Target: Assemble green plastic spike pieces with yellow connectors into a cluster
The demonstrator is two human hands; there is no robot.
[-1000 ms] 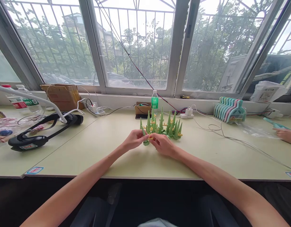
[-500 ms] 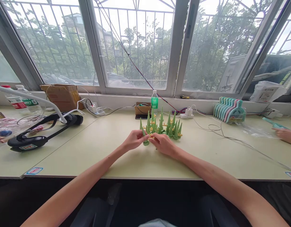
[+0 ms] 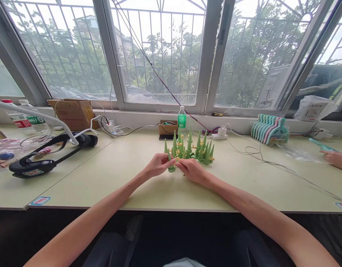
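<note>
My left hand is closed around a green plant watering spike, which stands point up with its round base near the table. Against its side my right hand is closed in a pinch at the spike's small yellow valve. The fingertips of both hands almost meet there, and part of the spike is hidden behind them. Just beyond the hands, several more green watering spikes with yellow valves stand upright in a cluster, some green caps among them.
Behind the spikes stand a green-labelled bottle and a small open cardboard box. A black headset lies left. White cables and a pack of small hangers are on the right. Another person's hand shows at the right edge.
My right fingers have shifted slightly at the yellow valve, and more of it shows between the hands. The left hand and the spike have barely moved.
</note>
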